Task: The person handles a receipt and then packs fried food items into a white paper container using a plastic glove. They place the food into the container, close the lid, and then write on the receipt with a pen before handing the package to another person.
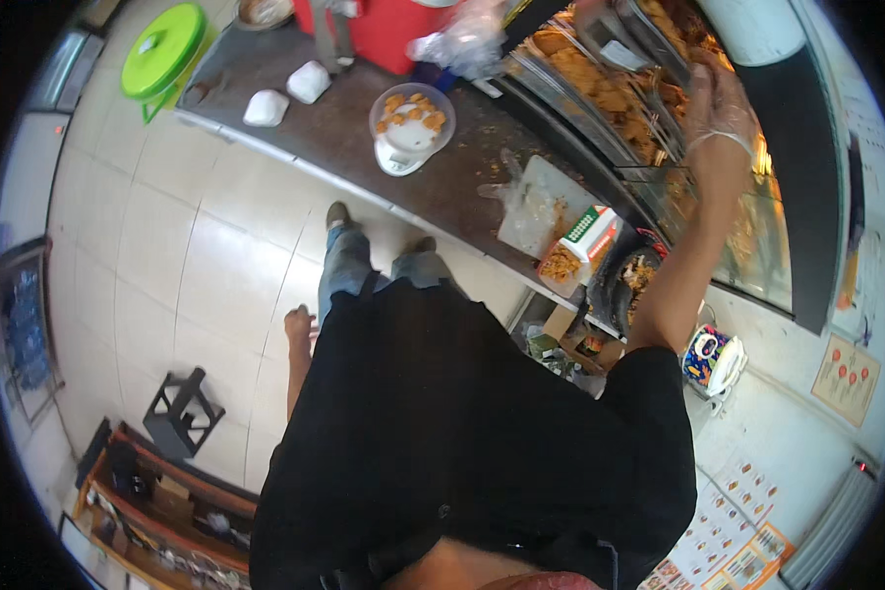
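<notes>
My right hand (719, 110), in a clear plastic glove, reaches into a lit food display case (745, 265). Its fingers are at the edge of a metal tray (653, 33) of fried food; blur hides whether they grip it. My left hand (300, 328) hangs low at my side above the tiled floor, its fingers only partly visible. On the counter (324, 158), a clear round tub (413, 118) with fried pieces rests on a white kitchen scale (400, 161). Nearer the case lie a white cutting board (546, 203) with crumbs and a printed carton (590, 234).
A clear container of fried bits (560, 264) and a black pan (623, 284) sit at the counter's near end. Two white packets (265, 108) and a red container (383, 29) stand farther along. A black stool (184, 413) and a wooden shelf (169, 509) are behind at left.
</notes>
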`<move>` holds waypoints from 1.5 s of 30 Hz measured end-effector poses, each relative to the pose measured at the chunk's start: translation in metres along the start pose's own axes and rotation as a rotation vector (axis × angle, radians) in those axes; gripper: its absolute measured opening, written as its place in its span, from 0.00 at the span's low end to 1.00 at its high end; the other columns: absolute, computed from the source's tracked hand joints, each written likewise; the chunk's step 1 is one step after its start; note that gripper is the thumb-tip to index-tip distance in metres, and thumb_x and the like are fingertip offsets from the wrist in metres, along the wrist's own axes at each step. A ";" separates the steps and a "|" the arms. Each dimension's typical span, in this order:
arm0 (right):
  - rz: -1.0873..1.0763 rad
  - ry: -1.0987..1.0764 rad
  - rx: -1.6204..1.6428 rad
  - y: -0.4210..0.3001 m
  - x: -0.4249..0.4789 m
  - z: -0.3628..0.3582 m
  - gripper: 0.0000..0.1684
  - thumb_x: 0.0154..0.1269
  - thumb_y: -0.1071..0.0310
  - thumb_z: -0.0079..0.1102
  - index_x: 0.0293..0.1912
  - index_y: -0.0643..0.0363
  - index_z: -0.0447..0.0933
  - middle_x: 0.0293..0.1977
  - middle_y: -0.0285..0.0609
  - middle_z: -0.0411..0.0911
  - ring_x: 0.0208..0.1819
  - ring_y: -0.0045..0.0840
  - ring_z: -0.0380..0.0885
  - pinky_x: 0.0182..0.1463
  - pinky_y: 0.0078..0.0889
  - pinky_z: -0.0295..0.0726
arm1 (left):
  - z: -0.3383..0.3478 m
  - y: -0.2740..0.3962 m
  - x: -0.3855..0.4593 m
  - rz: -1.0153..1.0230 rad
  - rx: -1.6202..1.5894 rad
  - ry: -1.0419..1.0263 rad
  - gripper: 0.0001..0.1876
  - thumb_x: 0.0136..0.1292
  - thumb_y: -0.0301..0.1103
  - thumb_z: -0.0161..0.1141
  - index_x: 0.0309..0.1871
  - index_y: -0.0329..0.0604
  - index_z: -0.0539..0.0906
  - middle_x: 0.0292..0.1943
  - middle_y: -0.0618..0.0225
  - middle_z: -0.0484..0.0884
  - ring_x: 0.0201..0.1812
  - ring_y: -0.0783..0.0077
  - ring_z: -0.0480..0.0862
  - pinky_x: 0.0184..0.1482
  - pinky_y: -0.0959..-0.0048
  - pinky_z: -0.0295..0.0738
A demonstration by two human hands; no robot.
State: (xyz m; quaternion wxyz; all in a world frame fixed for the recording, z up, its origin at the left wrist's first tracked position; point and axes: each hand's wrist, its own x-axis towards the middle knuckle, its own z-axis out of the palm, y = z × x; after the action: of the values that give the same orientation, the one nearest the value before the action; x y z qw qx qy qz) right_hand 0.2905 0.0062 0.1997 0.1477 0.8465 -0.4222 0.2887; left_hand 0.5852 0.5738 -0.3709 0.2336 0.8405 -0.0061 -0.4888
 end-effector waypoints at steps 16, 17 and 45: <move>0.499 -0.643 0.420 -0.141 -0.211 0.178 0.17 0.79 0.51 0.58 0.45 0.51 0.87 0.41 0.52 0.89 0.44 0.52 0.88 0.52 0.56 0.84 | 0.033 0.320 -0.070 0.802 -0.175 -0.049 0.22 0.80 0.46 0.59 0.59 0.32 0.83 0.39 0.52 0.92 0.38 0.63 0.94 0.42 0.65 0.86; 0.554 -0.656 0.468 -0.146 -0.224 0.174 0.17 0.79 0.50 0.58 0.45 0.50 0.87 0.41 0.52 0.89 0.43 0.53 0.88 0.52 0.56 0.84 | 0.041 0.371 -0.098 0.720 -0.136 -0.103 0.21 0.80 0.44 0.59 0.58 0.30 0.82 0.36 0.52 0.91 0.32 0.64 0.92 0.36 0.66 0.86; 0.567 0.092 0.539 -0.051 -0.173 0.022 0.11 0.76 0.66 0.63 0.54 0.56 0.83 0.45 0.49 0.87 0.48 0.45 0.86 0.54 0.49 0.83 | 0.103 0.427 -0.220 0.855 0.267 -0.404 0.17 0.82 0.37 0.54 0.54 0.29 0.85 0.30 0.56 0.91 0.32 0.65 0.94 0.38 0.68 0.87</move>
State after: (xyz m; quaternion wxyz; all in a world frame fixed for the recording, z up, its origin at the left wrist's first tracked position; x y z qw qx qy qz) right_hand 0.2566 0.1347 0.0756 -0.1467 0.6910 -0.5411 0.4564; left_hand 0.4783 0.2062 -0.0635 0.2976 0.6738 -0.4584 -0.4972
